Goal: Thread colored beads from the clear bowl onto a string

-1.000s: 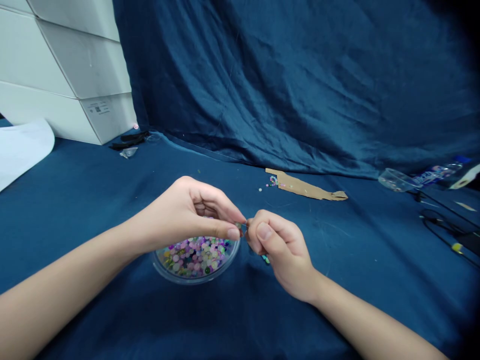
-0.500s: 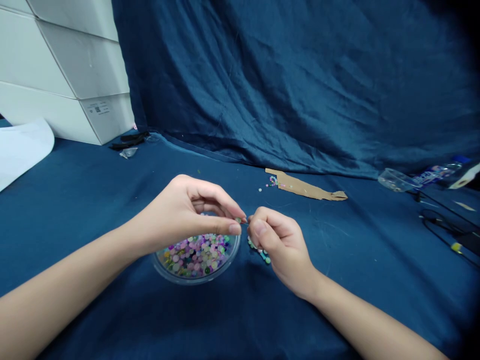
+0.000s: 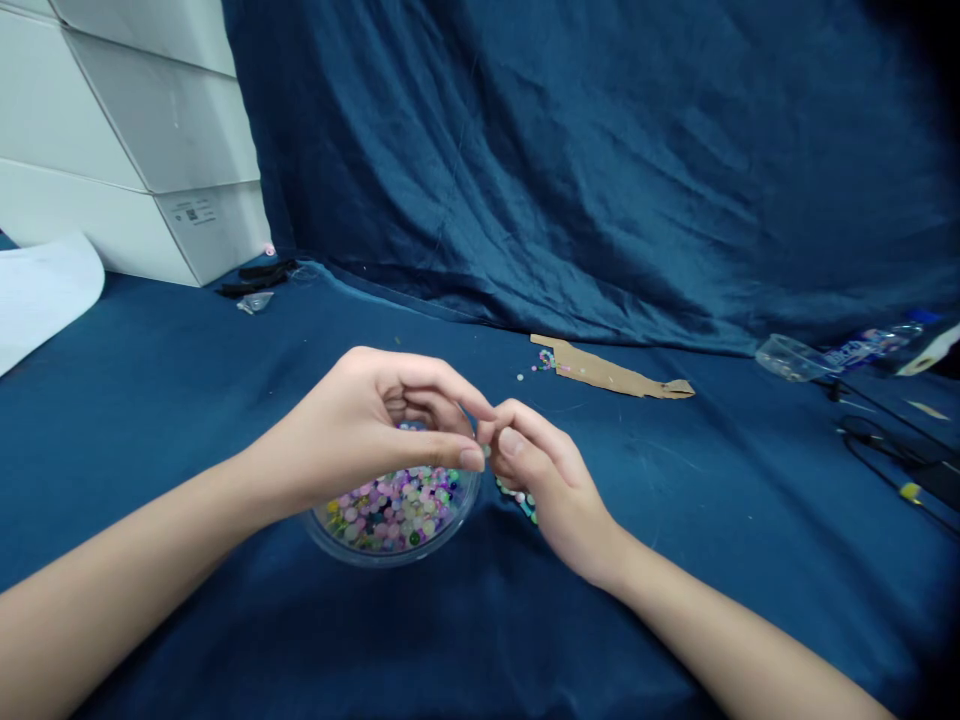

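Observation:
My left hand (image 3: 375,425) arches over the near side of a clear round tub (image 3: 382,562) full of small coloured beads (image 3: 397,510). A pale green bead (image 3: 487,451) shows at its thumb tip, in a loose pinch, with the forefinger raised above it. My right hand (image 3: 555,490) is closed right beside it, thumb on forefinger, its fingertips meeting the left forefinger and the bead. The thin thread in its pinch is mostly hidden. A strand of strung beads (image 3: 517,495) in green, white and pink shows below the right hand, partly covered by it.
Behind the hands lies a torn cardboard strip (image 3: 615,372) with a few loose beads (image 3: 546,358) at its left end. White boxes (image 3: 202,220) stand at the back left. A clear cup (image 3: 791,358), a bottle (image 3: 885,340) and black cables (image 3: 877,450) are at the right.
My right hand has come left and its fingertips now meet my left ones. The pale green bead has shifted slightly right, and the left forefinger has lifted off it.

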The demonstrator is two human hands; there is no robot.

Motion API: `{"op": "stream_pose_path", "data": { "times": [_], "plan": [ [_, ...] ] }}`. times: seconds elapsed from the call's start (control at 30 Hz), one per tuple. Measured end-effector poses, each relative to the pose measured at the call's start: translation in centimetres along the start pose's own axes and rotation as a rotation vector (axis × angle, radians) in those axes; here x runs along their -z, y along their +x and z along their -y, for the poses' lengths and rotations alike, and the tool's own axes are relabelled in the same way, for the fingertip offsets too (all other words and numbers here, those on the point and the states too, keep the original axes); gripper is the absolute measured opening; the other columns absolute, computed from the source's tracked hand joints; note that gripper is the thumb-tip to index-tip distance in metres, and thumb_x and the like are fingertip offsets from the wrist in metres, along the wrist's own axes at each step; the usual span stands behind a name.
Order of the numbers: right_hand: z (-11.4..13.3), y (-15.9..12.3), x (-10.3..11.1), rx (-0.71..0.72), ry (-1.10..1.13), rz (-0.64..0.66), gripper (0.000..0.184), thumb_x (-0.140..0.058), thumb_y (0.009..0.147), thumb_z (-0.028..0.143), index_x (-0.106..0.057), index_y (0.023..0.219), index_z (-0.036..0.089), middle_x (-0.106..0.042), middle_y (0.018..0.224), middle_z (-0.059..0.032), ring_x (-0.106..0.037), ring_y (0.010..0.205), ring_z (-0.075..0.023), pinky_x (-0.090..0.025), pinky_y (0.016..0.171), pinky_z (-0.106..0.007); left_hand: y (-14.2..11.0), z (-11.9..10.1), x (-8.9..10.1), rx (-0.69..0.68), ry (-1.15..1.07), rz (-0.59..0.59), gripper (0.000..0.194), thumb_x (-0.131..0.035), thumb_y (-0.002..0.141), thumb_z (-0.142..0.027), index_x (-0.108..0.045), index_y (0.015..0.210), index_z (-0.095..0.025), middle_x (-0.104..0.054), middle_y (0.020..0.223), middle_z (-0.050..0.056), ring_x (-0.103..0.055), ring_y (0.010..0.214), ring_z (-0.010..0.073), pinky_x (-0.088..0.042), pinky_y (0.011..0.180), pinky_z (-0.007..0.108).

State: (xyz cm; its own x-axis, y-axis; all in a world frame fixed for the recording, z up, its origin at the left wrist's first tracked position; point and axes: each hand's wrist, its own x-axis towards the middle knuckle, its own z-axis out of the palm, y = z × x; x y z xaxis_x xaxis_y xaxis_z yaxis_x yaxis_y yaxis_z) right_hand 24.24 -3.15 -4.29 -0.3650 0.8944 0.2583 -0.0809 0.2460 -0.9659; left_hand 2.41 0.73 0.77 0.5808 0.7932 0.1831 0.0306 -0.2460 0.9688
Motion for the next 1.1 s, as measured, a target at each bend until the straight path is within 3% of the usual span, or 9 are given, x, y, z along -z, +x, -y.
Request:
{"op": "stream_pose_path", "data": {
  "times": [0.1,0.23,0.33,0.4,0.47,0.53,0.63,0.8,1.1],
  "plan": [
    [0.2,-0.1,0.1,0.039,-0.056,0.062,0.029,-0.061,0.11,0.051,-0.066,0.099,0.024,-0.049,0.077,0.004,-0.036,0.065,-0.0135,-0.033,0.061,-0.028,0.0,-0.4,0.0,0.0,-0.031,0.006,0.019,-0.093,0.082,-0.022,-0.082,0.098,-0.021,-0.085,0.084,-0.002,-0.082,0.079,0.0137,-0.063,0.073,0.016],
    [0.4,0.0,0.1,0.197,-0.257,0.032,0.036,-0.055,0.114,0.042,-0.066,0.085,0.022,-0.057,0.087,-0.0017,-0.052,0.079,-0.0175,-0.042,0.075,-0.033,-0.2,-0.9,1.0,-0.035,0.084,0.009,0.022,-0.091,0.085,-0.028,-0.079,0.103,-0.023,-0.083,0.086,-0.002,-0.081,0.084,0.015,-0.063,0.077,0.019],
    [0.1,0.1,0.0,0.295,-0.251,-0.054,0.035,-0.053,0.115,0.035,-0.065,0.085,0.023,-0.061,0.097,-0.0044,-0.059,0.097,-0.0212,-0.046,0.088,-0.037,-0.4,-1.1,2.4,-0.096,0.424,0.098,0.016,-0.085,0.09,-0.034,-0.081,0.102,-0.025,-0.083,0.091,0.0,-0.078,0.086,0.0165,-0.059,0.078,0.023],
    [-0.3,0.2,0.0,0.301,-0.143,-0.114,0.035,-0.051,0.116,0.035,-0.062,0.085,0.024,-0.061,0.089,-0.0026,-0.06,0.091,-0.0204,-0.046,0.086,-0.037,-0.7,-0.9,3.2,-0.077,0.713,0.215,0.006,-0.081,0.093,-0.032,-0.083,0.093,-0.027,-0.081,0.09,0.0,-0.075,0.086,0.017,-0.054,0.076,0.024],
    [-0.7,0.2,-0.1,0.263,-0.021,-0.169,0.035,-0.051,0.117,0.036,-0.06,0.085,0.024,-0.053,0.076,0.0011,-0.052,0.075,-0.0178,-0.043,0.073,-0.035,-0.9,-0.5,3.6,0.026,0.873,0.352,0.009,-0.079,0.092,-0.027,-0.085,0.086,-0.029,-0.08,0.087,0.0,-0.072,0.087,0.0182,-0.051,0.075,0.026],
    [-1.0,0.1,-0.1,0.201,0.05,-0.2,0.034,-0.054,0.116,0.039,-0.059,0.085,0.025,-0.046,0.071,0.0034,-0.042,0.064,-0.0158,-0.035,0.061,-0.033,-1.0,-0.1,3.4,0.12,0.892,0.443,0.012,-0.078,0.091,-0.023,-0.087,0.088,-0.031,-0.079,0.089,0.001,-0.07,0.088,0.0194,-0.05,0.075,0.027],
    [-1.1,0.0,-0.1,0.145,0.064,-0.21,0.035,-0.057,0.114,0.042,-0.059,0.085,0.024,-0.041,0.07,0.0041,-0.034,0.061,-0.0146,-0.027,0.056,-0.033,-1.1,0.1,2.7,0.17,0.885,0.487,0.018,-0.076,0.09,-0.018,-0.089,0.092,-0.032,-0.079,0.095,0.003,-0.07,0.091,0.0204,-0.049,0.076,0.028],
    [-1.0,0.0,0.0,0.13,-0.017,-0.203,0.039,-0.057,0.113,0.048,-0.061,0.084,0.023,-0.042,0.07,0.0035,-0.032,0.06,-0.0144,-0.027,0.055,-0.032,-1.2,-0.1,2.1,0.21,0.924,0.485,0.025,-0.072,0.092,-0.014,-0.087,0.099,-0.032,-0.078,0.103,0.002,-0.069,0.1,0.0213,-0.049,0.085,0.028],
    [-1.0,0.0,0.2,0.137,-0.031,-0.171,0.037,-0.057,0.114,0.044,-0.062,0.083,0.023,-0.044,0.072,0.0035,-0.032,0.061,-0.0138,-0.027,0.057,-0.032,-1.4,2.1,3.6,0.179,0.873,0.494,0.019,-0.078,0.088,-0.018,-0.087,0.094,-0.034,-0.078,0.104,0.002,-0.07,0.096,0.0211,-0.05,0.082,0.027]
  ]
}}
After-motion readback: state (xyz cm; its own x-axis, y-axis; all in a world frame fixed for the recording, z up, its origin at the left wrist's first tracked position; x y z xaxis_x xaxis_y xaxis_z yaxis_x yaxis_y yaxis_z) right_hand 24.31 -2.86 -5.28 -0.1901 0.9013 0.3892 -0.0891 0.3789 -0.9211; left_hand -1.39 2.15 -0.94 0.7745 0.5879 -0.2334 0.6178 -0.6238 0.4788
